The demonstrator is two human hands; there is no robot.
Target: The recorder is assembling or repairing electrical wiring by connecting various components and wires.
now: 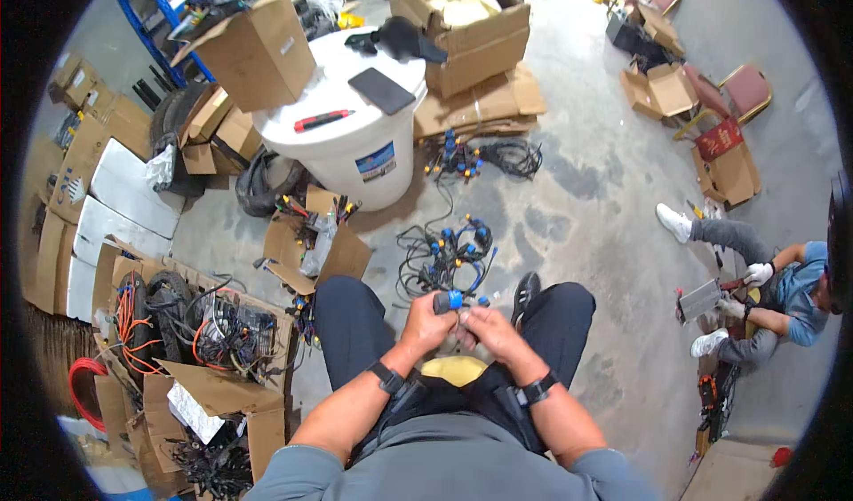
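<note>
Between my knees, my left hand (425, 325) is closed round a black cylindrical plug connector with a blue ring (455, 300). My right hand (494, 332) meets it from the other side, its fingers pinched close to the lower end of the connector. What those fingertips hold, if anything, is too small to make out. Just beyond my hands, a tangle of black cables with blue and orange connectors (444, 252) lies on the floor. Farther off sits another bundle of such cables (511, 157).
A white drum (391, 165) bears a phone (382, 90), a red knife (322, 120) and a cardboard box (258, 52). An open carton of cables (342, 257) stands left of my knee. At the right, a gloved co-worker (782, 297) sits holding a metal part (700, 301).
</note>
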